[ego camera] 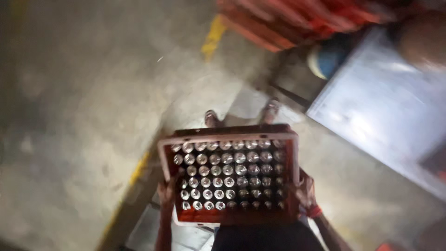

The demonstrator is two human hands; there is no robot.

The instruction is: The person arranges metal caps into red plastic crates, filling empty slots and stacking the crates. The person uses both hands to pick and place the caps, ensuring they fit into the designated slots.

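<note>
Carried at waist height, straight ahead of the body: a red crate (228,134), packed with rows of capped bottles (227,170), silver tops up. Gripped on its left wall by the left hand (166,194), fingers wrapped tight on the rim; clasped on its right wall by the right hand (305,190), closed around the plastic, red band at the wrist. Held level, clear of the concrete floor (83,107). Beyond the far rim, two sandalled feet (211,118). Across the floor, yellow painted lines (213,37). Stacked at top, more red crates (288,21). Off to the right, a shiny metal sheet (385,102), blurred
</note>
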